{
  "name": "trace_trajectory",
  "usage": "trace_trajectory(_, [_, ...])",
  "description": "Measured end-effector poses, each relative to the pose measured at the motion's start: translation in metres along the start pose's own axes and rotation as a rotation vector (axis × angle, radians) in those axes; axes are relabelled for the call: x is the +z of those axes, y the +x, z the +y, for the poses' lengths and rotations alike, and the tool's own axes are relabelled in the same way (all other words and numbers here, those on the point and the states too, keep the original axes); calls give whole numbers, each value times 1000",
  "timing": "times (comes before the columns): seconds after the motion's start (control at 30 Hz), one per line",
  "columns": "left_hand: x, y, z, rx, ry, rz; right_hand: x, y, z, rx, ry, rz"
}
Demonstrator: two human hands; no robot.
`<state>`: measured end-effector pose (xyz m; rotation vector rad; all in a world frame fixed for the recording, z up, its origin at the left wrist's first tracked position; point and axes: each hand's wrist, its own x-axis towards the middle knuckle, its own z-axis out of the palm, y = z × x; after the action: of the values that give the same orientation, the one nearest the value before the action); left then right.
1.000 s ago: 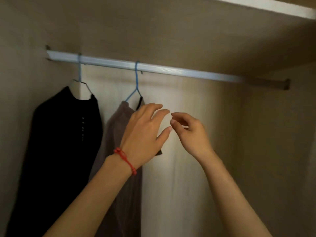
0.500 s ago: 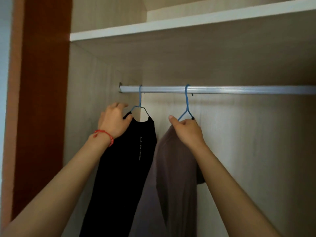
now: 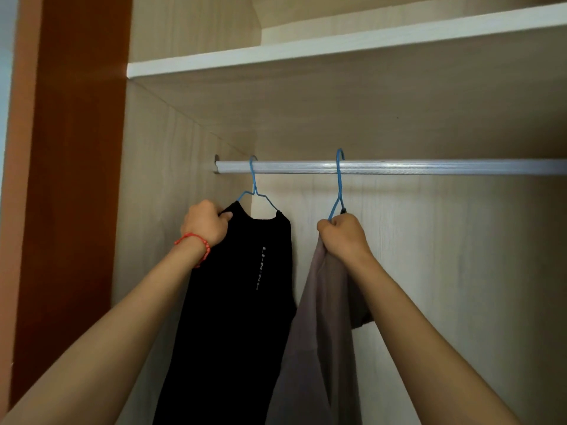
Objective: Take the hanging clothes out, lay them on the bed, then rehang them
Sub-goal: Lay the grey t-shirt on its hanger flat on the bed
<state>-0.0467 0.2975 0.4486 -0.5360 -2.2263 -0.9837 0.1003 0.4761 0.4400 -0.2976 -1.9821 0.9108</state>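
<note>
With the left hand [image 3: 205, 223] clenched on the black garment [image 3: 242, 289] and the right hand [image 3: 345, 237] clenched on the grey-brown garment [image 3: 319, 332], both on blue hangers [image 3: 338, 191] hooked over the rail [image 3: 399, 167], a downward tug could slide fabric off.

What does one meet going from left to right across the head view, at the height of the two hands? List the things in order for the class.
Brown wardrobe panel → left hand → black garment → right hand, gripping the grey-brown garment → bare back wall of the wardrobe.
</note>
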Motion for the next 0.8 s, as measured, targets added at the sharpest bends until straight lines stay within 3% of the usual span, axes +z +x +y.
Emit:
trace_trajectory(0.17, [-11, 2, 8, 46, -95, 156, -3, -4, -2, -134, 35, 32])
trace_trajectory(0.33, [-8, -23, -6, 93, -168, 172, 2, -36, 16, -196, 63, -12])
trace_trajectory(0.6, [21, -77, -37, -169, -789, -58, 11, -84, 60, -70, 199, -87])
trace_trajectory(0.8, [8, -146, -26, -326, -933, -166, 3, -109, 91, -21, 325, -103])
